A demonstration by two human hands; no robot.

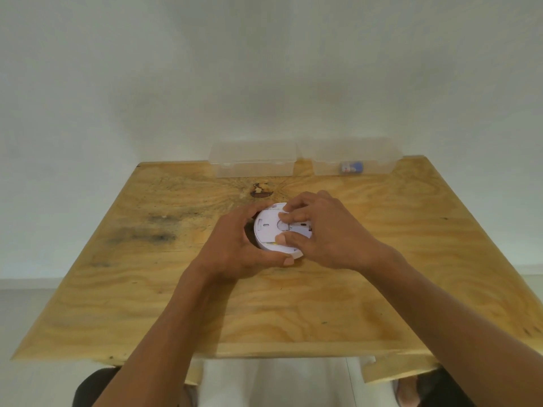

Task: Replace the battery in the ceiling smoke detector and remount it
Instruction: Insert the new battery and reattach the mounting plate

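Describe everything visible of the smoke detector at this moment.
The smoke detector is a round white plastic disc, tilted with its back face toward the camera over the middle of the wooden table. The back shows slots, a round recess and a yellow mark near the lower edge. The left hand holds its rim; the right hand has fingers on the back, covering its right part.

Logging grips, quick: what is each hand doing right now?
Left hand: grips the smoke detector by its rim.
Right hand: fingertips curled onto the detector's back.
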